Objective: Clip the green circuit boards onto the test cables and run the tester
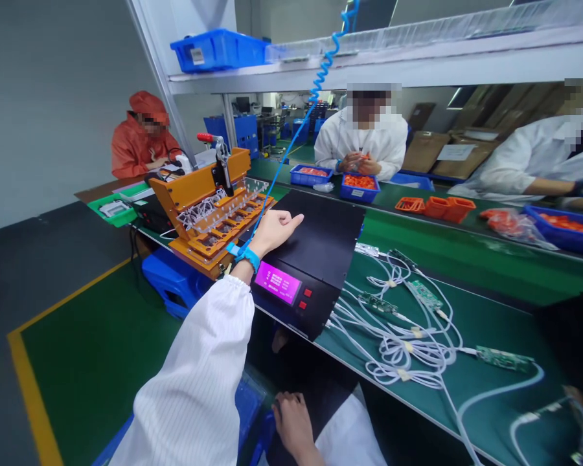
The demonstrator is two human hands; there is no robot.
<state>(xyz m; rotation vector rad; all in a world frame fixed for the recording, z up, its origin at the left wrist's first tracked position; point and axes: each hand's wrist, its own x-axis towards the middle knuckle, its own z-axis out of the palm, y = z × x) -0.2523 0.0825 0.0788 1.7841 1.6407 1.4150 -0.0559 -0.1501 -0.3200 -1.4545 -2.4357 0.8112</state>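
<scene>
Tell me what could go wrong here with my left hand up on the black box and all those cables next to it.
The coiled blue cord from your wrist strap runs across the orange fixture; moving your left hand could snag it there. The white cables with bare circuit boards lie tangled near the table edge, so a sleeve might drag them off.

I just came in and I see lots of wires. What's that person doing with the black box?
The person's left hand rests on top of a black box with a glowing pink screen, beside an orange jig that stands open. Their right hand is down low by their lap, holding nothing. White cables with small green boards lie in a heap on the green table. Across it, other people in coats sort orange parts in blue trays.
</scene>
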